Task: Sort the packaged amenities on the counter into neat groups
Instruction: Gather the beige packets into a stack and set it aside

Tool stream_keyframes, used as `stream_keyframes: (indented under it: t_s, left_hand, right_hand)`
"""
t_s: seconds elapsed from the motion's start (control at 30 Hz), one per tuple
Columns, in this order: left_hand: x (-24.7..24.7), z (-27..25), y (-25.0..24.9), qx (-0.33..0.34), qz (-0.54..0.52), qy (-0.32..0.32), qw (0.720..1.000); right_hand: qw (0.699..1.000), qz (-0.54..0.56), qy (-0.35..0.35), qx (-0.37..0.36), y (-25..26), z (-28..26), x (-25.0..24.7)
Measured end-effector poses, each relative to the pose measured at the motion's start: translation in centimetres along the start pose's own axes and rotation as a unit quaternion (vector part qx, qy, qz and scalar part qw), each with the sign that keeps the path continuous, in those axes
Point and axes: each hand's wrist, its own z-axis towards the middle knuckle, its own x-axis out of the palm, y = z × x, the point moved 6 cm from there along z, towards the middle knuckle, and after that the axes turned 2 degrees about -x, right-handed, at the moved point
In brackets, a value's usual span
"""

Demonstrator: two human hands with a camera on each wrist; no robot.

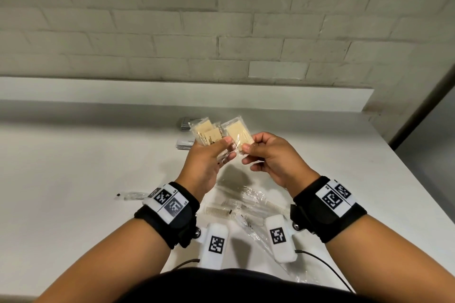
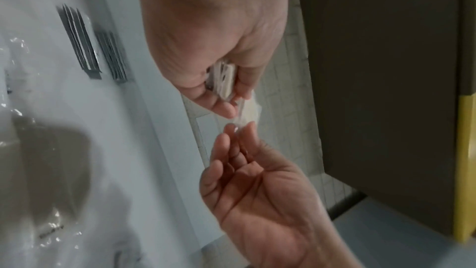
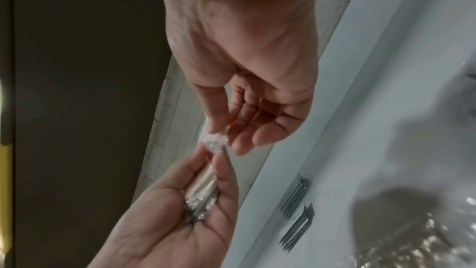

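Note:
My left hand [image 1: 218, 152] holds a fan of clear packets with beige pads [image 1: 205, 131] above the white counter [image 1: 98, 167], thumb on top. My right hand [image 1: 248, 152] pinches the lower corner of the rightmost beige packet [image 1: 238, 134], which overlaps the fan. In the left wrist view the left hand [image 2: 221, 93] grips the packet edges [image 2: 226, 80], and the right hand's fingertips [image 2: 242, 136] meet the packet's [image 2: 251, 109] end. In the right wrist view thumb and finger of the right hand [image 3: 224, 129] nip the crinkled packet seal [image 3: 215, 142] above the left hand's bundle [image 3: 203, 184].
Two small stacks of grey-white sachets [image 1: 185, 123] [image 1: 184, 143] lie beyond my hands. Clear-wrapped combs [image 1: 221, 210] [image 1: 275, 205] and loose wrappers lie under my wrists, a thin wrapped item [image 1: 130, 195] at left. A brick wall with a ledge [image 1: 172, 91] backs the counter; its edge runs down the right.

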Motion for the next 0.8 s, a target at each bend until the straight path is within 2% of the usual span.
stream_keyframes:
  t_s: [0.07,0.17,0.23,0.3,0.43,0.6,0.67,0.8]
  left_hand:
    - [-0.8,0.2,-0.2,0.029,0.011,-0.049,0.998]
    - [-2.5,0.4,-1.9,0.127,0.08,-0.131,0.98]
    - [-3.1,0.6,-2.9,0.164,0.098,-0.159,0.968]
    - [-3.0,0.8,-3.6,0.173,0.104,-0.158,0.967]
    - [-2.6,1.3,-3.3,0.159,0.111,-0.13,0.972]
    - [-2.5,1.6,-1.5,0.118,0.111,-0.107,0.981]
    - [-2.2,1.7,-0.8,0.09,0.122,-0.094,0.984]
    - [-1.1,1.6,1.0,0.014,0.185,-0.01,0.983]
  right_hand:
    - [1.0,-0.026,-0.009,-0.006,0.3,0.4,-0.1]
    - [0.998,-0.054,-0.017,-0.008,1.3,1.2,-1.1]
    - [0.993,-0.116,-0.002,-0.014,2.2,1.7,-1.7]
    - [0.979,-0.199,0.009,-0.029,3.5,2.0,-2.2]
    - [0.986,-0.151,0.046,-0.046,5.5,2.4,-2.6]
    - [0.942,-0.327,0.072,-0.03,4.5,3.3,-2.3]
    - [0.937,-0.341,0.073,-0.023,3.8,3.5,-2.2]
    - [0.928,-0.365,0.079,-0.016,3.1,3.7,-1.2]
